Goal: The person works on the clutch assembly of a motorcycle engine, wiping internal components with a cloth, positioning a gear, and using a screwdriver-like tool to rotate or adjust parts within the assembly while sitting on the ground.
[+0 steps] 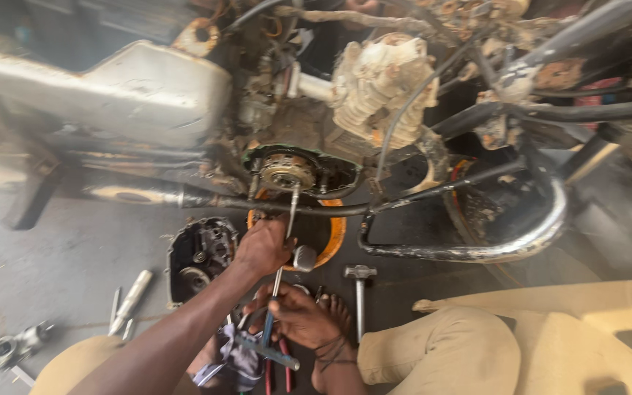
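Observation:
I crouch beside a dirty motorcycle engine with its side cover off, baring a round rotor. A long T-handle wrench runs from that rotor down to my hands. My left hand grips the shaft midway, beside a silver socket. Lower down, my right hand is closed round the wrench's handle end, where a blue-grey cross bar sticks out. The right hand lies against my sandalled foot.
A removed engine cover lies on the concrete floor at left, an orange basin sits under the engine, and a hammer lies by my foot. Loose tools and a metal part lie further left. A chrome exhaust pipe curves at right.

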